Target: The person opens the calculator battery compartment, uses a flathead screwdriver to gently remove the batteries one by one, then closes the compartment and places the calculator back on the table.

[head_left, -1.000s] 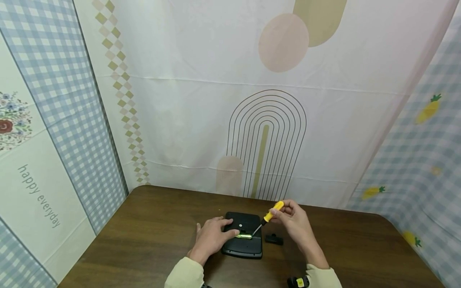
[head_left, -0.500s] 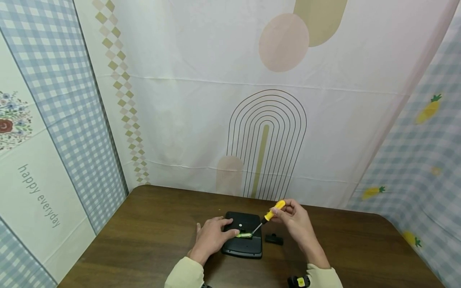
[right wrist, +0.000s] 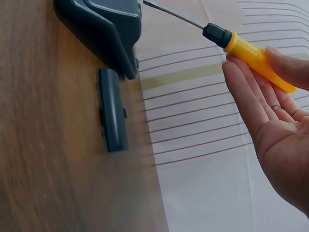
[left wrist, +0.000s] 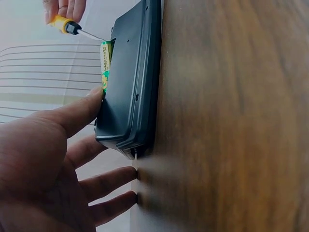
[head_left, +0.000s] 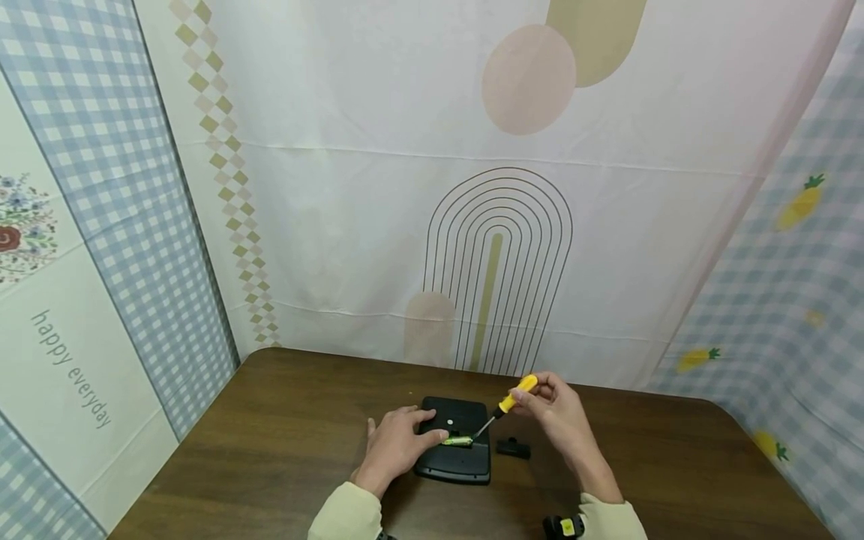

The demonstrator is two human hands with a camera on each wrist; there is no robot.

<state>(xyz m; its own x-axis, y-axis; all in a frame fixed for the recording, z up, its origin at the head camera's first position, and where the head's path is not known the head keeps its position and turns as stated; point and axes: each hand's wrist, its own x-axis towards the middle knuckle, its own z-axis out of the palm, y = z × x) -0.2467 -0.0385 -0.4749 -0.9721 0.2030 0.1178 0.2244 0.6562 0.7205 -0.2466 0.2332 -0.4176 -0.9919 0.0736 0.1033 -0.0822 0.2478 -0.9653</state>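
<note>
A black device (head_left: 454, 466), shaped like a desk calculator, lies with its back up on the table. A green-and-yellow battery (left wrist: 105, 63) sits in its open slot, its right end slightly raised. My left hand (head_left: 397, 448) rests on the device with fingers extended, and the thumb touches the battery's left end. In the left wrist view, two other fingers reach down to the table. My right hand (head_left: 556, 420) pinches the yellow handle of a screwdriver (right wrist: 251, 57) between thumb and fingers. The screwdriver's tip meets the battery's right end; the exact contact is too small to tell.
A small black battery cover (right wrist: 112, 111) lies on the wooden table (head_left: 283, 435), just right of the device. Behind the table hangs a patterned curtain (head_left: 337, 225), with checked cloth on both sides.
The battery's right end has risen slightly at the screwdriver's tip. My right hand has shifted a little up and right; my left hand stays where it was.
</note>
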